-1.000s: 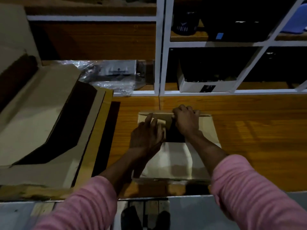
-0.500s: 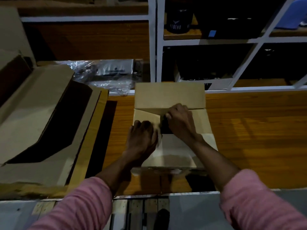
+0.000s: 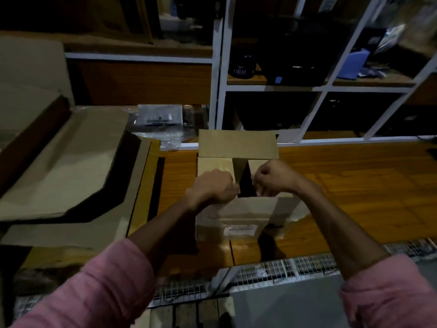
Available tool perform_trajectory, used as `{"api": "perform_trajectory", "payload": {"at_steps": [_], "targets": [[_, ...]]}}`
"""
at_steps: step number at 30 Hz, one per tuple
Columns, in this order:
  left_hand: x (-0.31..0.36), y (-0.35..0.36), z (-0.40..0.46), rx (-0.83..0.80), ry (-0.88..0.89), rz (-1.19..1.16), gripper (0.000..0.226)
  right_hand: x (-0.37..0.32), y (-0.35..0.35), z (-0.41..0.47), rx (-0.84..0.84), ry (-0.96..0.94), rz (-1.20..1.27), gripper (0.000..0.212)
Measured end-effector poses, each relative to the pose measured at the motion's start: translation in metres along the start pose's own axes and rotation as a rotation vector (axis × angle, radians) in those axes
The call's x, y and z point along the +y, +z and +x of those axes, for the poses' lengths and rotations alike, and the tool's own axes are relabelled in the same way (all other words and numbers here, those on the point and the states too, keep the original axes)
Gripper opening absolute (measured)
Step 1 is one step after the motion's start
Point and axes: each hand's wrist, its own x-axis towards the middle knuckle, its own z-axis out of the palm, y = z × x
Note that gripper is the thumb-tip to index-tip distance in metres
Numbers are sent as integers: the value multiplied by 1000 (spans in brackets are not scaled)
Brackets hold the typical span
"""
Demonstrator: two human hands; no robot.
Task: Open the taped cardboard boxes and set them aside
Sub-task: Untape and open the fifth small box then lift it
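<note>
A white-framed shelving unit [image 3: 218,74] fills the back of the view, its wooden shelves in deep shadow. Below it runs a long orange-brown wooden table [image 3: 350,185], well lit on its right side. On the table's left end lies a big opened cardboard carton [image 3: 71,166], flattened out with its flaps spread and a dark interior showing along one edge. Behind that carton, against the shelving, sits a clear plastic bag [image 3: 160,117] with a dark item inside.

Near the table's front edge, at the middle, stands the small cardboard box [image 3: 238,216]. Its far flap [image 3: 236,143] is raised and stands upright, and the two side flaps are parted over a dark gap into the box. A pale label shows on the near face; its print is too blurred to read.

Both forearms reach in from pink sleeves [image 3: 99,287] pushed back from the wrists. The left hand [image 3: 212,185] is curled tight around the inner edge of the left side flap. The right hand [image 3: 274,177] is closed the same way on the edge of the right side flap. The two hands sit near each other across the gap, not touching.
</note>
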Motion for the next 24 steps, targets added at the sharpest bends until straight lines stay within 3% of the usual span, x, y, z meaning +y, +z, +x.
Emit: {"api": "perform_trajectory", "payload": {"at_steps": [3,5,7,10,13,17,20,24], "targets": [[3,9,-18,-193,117,-115,27,-7,10,-18,-160,45,-11,16],[3,26,-29,-217,211,-199,28,-4,28,-28,-205,2,-60,13],[3,49,-37,-198,292,-195,34,1,48,-40,-258,-32,-29,22],[-4,85,-43,-82,340,36,47,7,70,-56,-338,-40,33,54],[-12,110,-39,29,340,210,57,17,91,-58,-192,-27,-126,65],[-19,122,-25,64,263,191,40,24,116,-53,65,-27,-295,34],[-22,125,-16,100,213,116,26,18,125,-47,-8,-46,-324,19],[-26,134,-10,176,234,17,29,10,130,-40,-44,-56,-68,31]]}}
